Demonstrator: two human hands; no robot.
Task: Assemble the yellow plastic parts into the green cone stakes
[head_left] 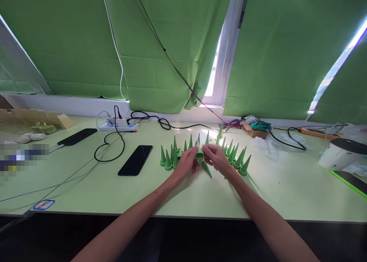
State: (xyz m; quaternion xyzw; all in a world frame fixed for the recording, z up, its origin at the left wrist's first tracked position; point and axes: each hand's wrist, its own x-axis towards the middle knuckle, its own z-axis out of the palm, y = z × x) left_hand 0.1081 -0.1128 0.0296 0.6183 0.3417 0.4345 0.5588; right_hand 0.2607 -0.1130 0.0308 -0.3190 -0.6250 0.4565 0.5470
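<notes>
The left hand (187,161) had its fingers closed on a green cone (200,154), held above the table between the two hands. The right hand (216,157), its fingers bent and drawn together, met the cone's right side; whether it gripped the cone or only touched it could not be told. The hands were nearly together at the fingertips.

The pale green table (275,189) ran beneath a window covered by green blinds (174,33), with light entering through the gaps. A red and dark cord (179,73) hung diagonally down to the table's rear.

Green cones stood upright in groups to either side of and behind the hands, close enough to crowd them; one tilted cone (207,169) lay just below the hands. A black phone (135,160) lay to the left of the groups. Farther left were a power strip (119,127), looped black cable (124,145) and a second dark phone (77,136). At right were a small open box (255,130), clear plastic wrap (266,147), a white cylindrical object (341,155) and a green-edged device (351,182).
</notes>
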